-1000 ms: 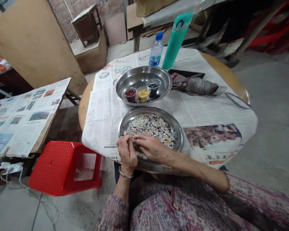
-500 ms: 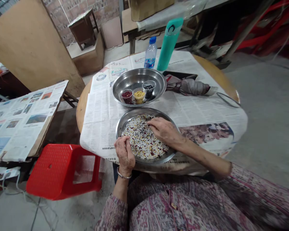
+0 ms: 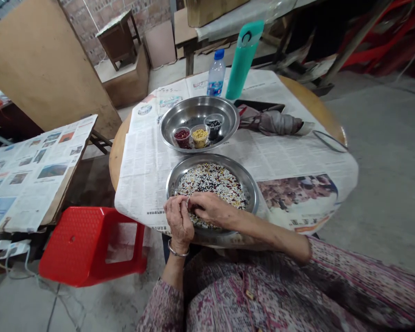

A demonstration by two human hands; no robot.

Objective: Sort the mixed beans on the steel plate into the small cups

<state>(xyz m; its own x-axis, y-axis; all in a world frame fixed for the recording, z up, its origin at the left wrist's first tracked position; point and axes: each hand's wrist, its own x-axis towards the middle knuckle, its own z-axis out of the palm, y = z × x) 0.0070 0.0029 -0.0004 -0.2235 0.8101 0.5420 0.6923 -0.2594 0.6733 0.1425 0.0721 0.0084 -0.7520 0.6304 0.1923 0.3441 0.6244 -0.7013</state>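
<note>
Stool (image 3: 73,242), red plastic, stood left of the newspaper-covered worktop (image 3: 117,159). My left hand (image 3: 178,220), its grip bunched, was at the left edge of a steel basin (image 3: 251,191) spread with mixed grains (image 3: 216,182). Just beyond, a second basin (image 3: 190,110) held a red-filled cup (image 3: 182,137), a yellow-filled cup (image 3: 199,137) and a black-filled cup (image 3: 214,129). My right hand (image 3: 209,210) curled over the grains, fingers meeting the left; I could not tell what either grip pinched. Farther right were a water bottle (image 3: 216,76), teal flask (image 3: 242,64) and grey bundle (image 3: 278,122).
</note>
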